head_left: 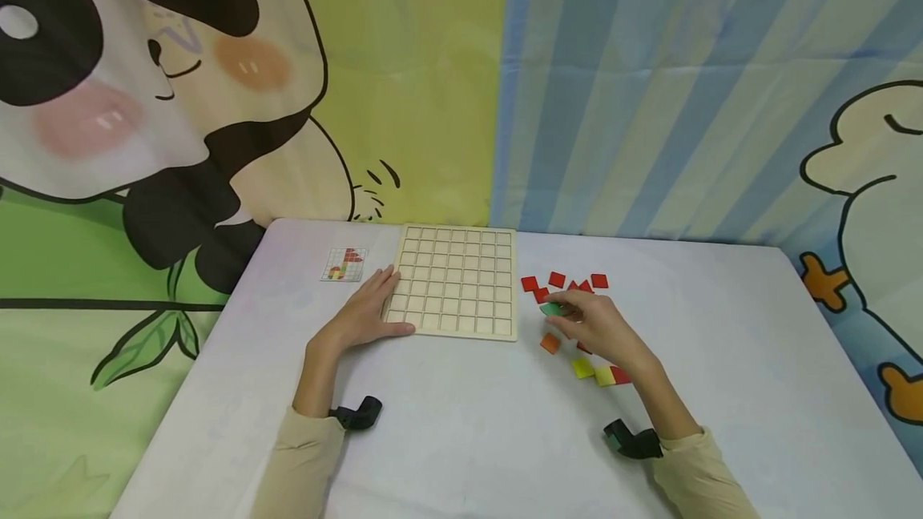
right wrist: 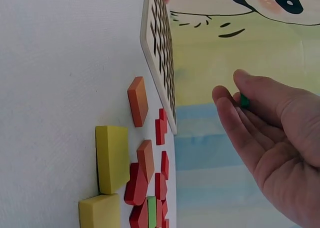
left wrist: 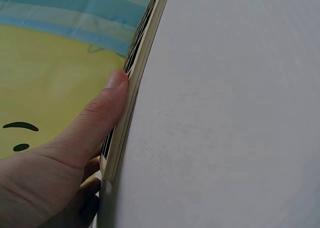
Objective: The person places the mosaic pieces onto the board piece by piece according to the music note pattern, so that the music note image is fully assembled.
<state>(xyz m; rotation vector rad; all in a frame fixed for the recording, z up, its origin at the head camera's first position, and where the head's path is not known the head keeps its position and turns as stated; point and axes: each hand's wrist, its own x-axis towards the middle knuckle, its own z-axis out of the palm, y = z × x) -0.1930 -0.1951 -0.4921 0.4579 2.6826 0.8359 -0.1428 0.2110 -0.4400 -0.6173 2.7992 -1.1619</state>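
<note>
A pale wooden grid board (head_left: 458, 282) lies on the table, its square cells bare. My left hand (head_left: 364, 312) rests on its left side, fingers extended along that edge and thumb at the near corner; the thumb (left wrist: 102, 108) touches the rim in the left wrist view. To the right of the board, my right hand (head_left: 597, 328) pinches a small green tile (head_left: 551, 309) just above the loose tiles. Only a sliver of that green tile (right wrist: 244, 101) shows between the fingers in the right wrist view. Below the hand lie an orange tile (head_left: 550, 343) and a yellow tile (head_left: 583, 368).
Several red tiles (head_left: 558, 279) lie scattered right of the board. Another green tile (right wrist: 152, 211) lies among them in the right wrist view. A printed pattern card (head_left: 344, 264) lies left of the board. A cartoon backdrop (head_left: 418, 86) stands behind the table.
</note>
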